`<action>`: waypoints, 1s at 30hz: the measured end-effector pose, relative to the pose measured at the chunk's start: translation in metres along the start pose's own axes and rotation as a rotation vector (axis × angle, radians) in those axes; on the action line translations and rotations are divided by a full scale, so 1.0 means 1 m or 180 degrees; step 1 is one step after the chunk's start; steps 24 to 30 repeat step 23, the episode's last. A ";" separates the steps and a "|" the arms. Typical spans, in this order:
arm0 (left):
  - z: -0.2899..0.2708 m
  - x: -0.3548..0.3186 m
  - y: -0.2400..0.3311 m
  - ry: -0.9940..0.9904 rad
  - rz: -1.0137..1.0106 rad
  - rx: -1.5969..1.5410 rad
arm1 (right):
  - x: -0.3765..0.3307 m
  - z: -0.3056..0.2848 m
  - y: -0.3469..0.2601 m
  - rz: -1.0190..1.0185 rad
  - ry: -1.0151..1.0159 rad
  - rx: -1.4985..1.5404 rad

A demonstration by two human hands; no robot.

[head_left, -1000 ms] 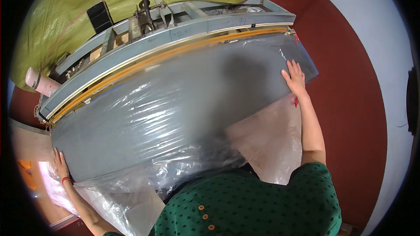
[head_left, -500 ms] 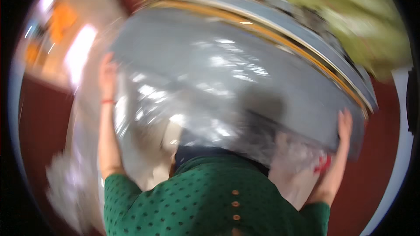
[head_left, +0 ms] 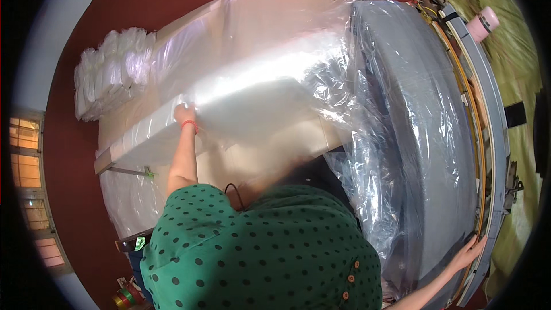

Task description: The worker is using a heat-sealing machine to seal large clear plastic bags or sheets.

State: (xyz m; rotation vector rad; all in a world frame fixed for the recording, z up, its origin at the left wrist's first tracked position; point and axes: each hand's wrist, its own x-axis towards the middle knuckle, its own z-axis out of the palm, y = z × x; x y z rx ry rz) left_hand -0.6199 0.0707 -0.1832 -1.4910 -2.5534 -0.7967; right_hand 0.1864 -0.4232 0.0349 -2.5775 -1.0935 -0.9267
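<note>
In front of me a clear plastic sheet (head_left: 252, 100) lies over a table and hangs at its near edge. My left hand (head_left: 185, 113), a red band at its wrist, is closed at the edge of this sheet and seems to pinch it. Crumpled film runs on to the right over a grey padded surface (head_left: 439, 161). At the lower right my right hand (head_left: 468, 252) rests with fingers stretched out on a long grey metal rail (head_left: 498, 155) beside that surface. An orange-yellow strip (head_left: 472, 138) runs along the rail.
Stacked clear plastic bags (head_left: 112, 74) lie at the table's far left. A pink bottle (head_left: 483, 23) stands beyond the rail, near yellow-green cloth (head_left: 519, 241). Rolls of coloured tape (head_left: 127, 297) are low at the left. Barred windows (head_left: 34, 178) are in the left wall.
The view has turned left, toward the table. My left hand has gone from the film on the grey surface to the sheet's edge; my right hand has moved onto the rail.
</note>
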 end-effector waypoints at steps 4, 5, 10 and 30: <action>-0.011 0.012 -0.048 0.0020 -0.0366 -0.0190 | 0.010 0.005 -0.020 -0.0127 -0.0152 0.0185; -0.016 0.014 -0.048 0.0348 -0.0610 -0.0633 | 0.009 0.004 -0.022 -0.0050 -0.0210 0.0270; -0.036 0.043 -0.037 0.1314 -0.1775 -0.1630 | 0.010 0.000 -0.016 0.0182 -0.0123 0.0633; -0.182 -0.210 0.436 -0.5480 0.1612 -0.4368 | 0.053 -0.042 -0.322 -0.0018 -0.1604 0.4522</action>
